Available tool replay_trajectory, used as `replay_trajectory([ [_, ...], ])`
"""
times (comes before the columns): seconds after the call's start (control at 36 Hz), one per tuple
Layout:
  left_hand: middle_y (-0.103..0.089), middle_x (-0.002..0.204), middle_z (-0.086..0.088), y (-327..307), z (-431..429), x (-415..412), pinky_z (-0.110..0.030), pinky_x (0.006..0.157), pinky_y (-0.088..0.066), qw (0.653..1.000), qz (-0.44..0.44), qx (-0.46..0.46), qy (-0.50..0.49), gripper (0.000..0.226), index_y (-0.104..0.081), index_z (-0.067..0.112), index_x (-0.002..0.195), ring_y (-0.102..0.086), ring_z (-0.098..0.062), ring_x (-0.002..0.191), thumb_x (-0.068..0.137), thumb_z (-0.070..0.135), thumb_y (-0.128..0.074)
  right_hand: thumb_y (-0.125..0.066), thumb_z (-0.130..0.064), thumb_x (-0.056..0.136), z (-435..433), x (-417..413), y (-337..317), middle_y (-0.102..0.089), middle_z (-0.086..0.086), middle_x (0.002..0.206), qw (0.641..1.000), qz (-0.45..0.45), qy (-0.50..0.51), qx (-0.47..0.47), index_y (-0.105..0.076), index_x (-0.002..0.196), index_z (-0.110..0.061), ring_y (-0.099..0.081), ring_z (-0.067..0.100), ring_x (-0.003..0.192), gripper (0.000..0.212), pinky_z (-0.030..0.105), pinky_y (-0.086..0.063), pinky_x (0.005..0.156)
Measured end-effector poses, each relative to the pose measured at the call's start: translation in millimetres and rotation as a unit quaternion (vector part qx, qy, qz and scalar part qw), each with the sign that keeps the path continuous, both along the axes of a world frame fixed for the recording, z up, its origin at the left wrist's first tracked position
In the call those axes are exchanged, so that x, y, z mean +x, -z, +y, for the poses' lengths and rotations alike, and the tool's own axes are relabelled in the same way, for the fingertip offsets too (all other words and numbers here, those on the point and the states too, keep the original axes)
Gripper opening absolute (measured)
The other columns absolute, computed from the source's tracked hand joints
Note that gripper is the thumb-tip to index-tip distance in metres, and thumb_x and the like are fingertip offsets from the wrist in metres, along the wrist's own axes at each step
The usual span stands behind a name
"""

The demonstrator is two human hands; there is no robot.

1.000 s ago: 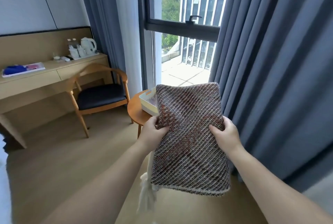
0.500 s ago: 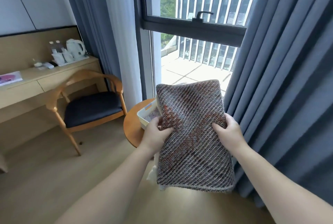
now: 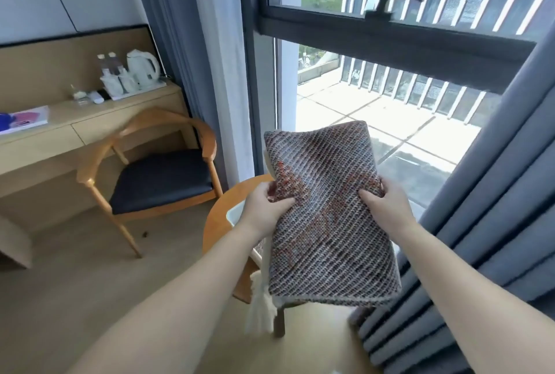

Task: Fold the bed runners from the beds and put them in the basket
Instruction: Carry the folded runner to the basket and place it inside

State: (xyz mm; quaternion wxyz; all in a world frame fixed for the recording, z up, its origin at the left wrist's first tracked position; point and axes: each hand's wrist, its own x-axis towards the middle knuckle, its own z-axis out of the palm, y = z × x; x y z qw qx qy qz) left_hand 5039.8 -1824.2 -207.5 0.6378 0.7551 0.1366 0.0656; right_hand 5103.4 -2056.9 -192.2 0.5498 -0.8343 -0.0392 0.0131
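A folded bed runner (image 3: 327,223), woven in brown, grey and rust with white tassels hanging from its lower left corner, is held flat in front of me. My left hand (image 3: 264,208) grips its left edge, and my right hand (image 3: 387,205) grips its right edge, thumbs on top. The runner hangs directly above a white basket (image 3: 235,216) that stands on a small round wooden table (image 3: 219,217). Most of the basket is hidden behind the runner and my left hand.
A wooden armchair (image 3: 150,175) with a dark seat stands left of the table. Behind it a long wooden desk (image 3: 75,130) carries a kettle, bottles and cups. Grey curtains (image 3: 480,238) hang at the right, beside a tall window.
I have stepped closer to the round table. The runner now covers most of the basket, and both hands keep the same grip on its edges.
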Motion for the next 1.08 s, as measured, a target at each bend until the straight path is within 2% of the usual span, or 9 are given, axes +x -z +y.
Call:
replay_trajectory([
  [0.08,-0.070,0.106,-0.002,-3.7,-2.4,52.0,-0.047,0.092,-0.052,1.000,0.013,0.000,-0.012,0.045,-0.061,0.022,0.109,-0.066,-0.021,0.099,0.068,0.032,-0.077,-0.060,-0.011,0.089,3.9,58.2,-5.7,-0.068,-0.001,0.094,1.000,0.001,-0.006,-0.001,-0.059,0.111,-0.015,-0.067,0.011,0.080,0.023,0.030,-0.054,0.069],
  [0.22,-0.070,0.108,-0.002,-6.9,9.8,135.8,-0.046,0.091,-0.053,0.999,0.013,-0.012,-0.042,0.066,-0.061,0.019,0.116,-0.067,-0.021,0.099,0.056,0.044,-0.077,-0.060,-0.010,0.089,17.7,148.1,-17.8,-0.067,0.001,0.095,1.000,-0.015,-0.012,0.006,-0.056,0.113,-0.017,-0.067,0.015,0.081,0.026,0.038,-0.057,0.078],
  [0.36,-0.066,0.112,-0.002,2.1,26.8,191.8,-0.044,0.094,-0.051,0.998,0.021,-0.002,-0.065,0.047,-0.056,0.013,0.123,-0.062,-0.018,0.102,0.080,0.022,-0.074,-0.060,-0.010,0.087,43.6,209.4,-8.7,-0.066,0.003,0.101,0.999,-0.036,-0.014,-0.015,-0.056,0.118,-0.016,-0.065,0.018,0.087,0.032,0.035,-0.053,0.078],
  [0.44,-0.066,0.108,0.000,33.4,42.6,207.9,-0.044,0.093,-0.051,0.994,0.049,-0.010,-0.094,0.043,-0.058,0.015,0.118,-0.063,-0.018,0.100,0.079,0.023,-0.075,-0.061,-0.009,0.088,62.6,232.7,14.6,-0.066,0.004,0.099,0.999,-0.025,-0.025,-0.032,-0.056,0.117,-0.014,-0.065,0.019,0.085,0.030,0.031,-0.052,0.073],
  [0.53,-0.068,0.108,0.004,80.2,61.1,209.5,-0.047,0.092,-0.051,0.990,0.101,-0.007,-0.099,0.054,-0.058,0.025,0.114,-0.064,-0.017,0.100,0.067,0.044,-0.074,-0.062,-0.008,0.088,80.6,242.5,51.8,-0.065,0.001,0.097,0.998,-0.002,-0.031,-0.048,-0.054,0.115,-0.016,-0.064,0.015,0.079,0.029,0.031,-0.054,0.074],
  [0.72,-0.061,0.120,0.000,155.6,73.7,171.8,-0.047,0.098,-0.048,0.965,0.228,-0.040,-0.119,0.040,-0.050,0.017,0.127,-0.059,-0.024,0.109,0.091,0.026,-0.065,-0.065,-0.019,0.088,120.7,244.3,153.4,-0.068,0.002,0.112,0.982,0.094,-0.086,-0.136,-0.050,0.133,-0.023,-0.068,0.019,0.083,0.048,0.039,-0.057,0.076],
  [0.83,-0.063,0.115,-0.002,191.5,71.6,142.3,-0.045,0.095,-0.049,0.943,0.285,-0.053,-0.164,0.026,-0.053,0.018,0.112,-0.060,-0.024,0.105,0.089,0.022,-0.066,-0.061,-0.026,0.093,137.3,232.9,194.9,-0.062,0.004,0.126,0.960,0.156,-0.135,-0.188,-0.042,0.140,-0.029,-0.067,0.024,0.077,0.051,0.022,-0.043,0.050],
  [1.0,-0.059,0.113,-0.004,218.8,60.5,119.8,-0.037,0.089,-0.048,0.920,0.339,-0.040,-0.190,0.022,-0.049,0.016,0.108,-0.058,-0.024,0.103,0.091,0.021,-0.062,-0.057,-0.023,0.095,142.0,224.0,227.9,-0.053,0.008,0.138,0.937,0.177,-0.189,-0.234,-0.034,0.146,-0.026,-0.065,0.025,0.079,0.056,0.026,-0.044,0.053],
  [1.08,-0.059,0.114,-0.005,230.8,55.5,114.4,-0.035,0.090,-0.047,0.911,0.364,-0.013,-0.195,0.024,-0.049,0.014,0.110,-0.057,-0.023,0.102,0.092,0.024,-0.061,-0.057,-0.025,0.095,140.3,227.1,238.1,-0.051,0.008,0.140,0.932,0.173,-0.205,-0.245,-0.033,0.147,-0.024,-0.063,0.029,0.099,0.057,0.033,-0.051,0.070],
])
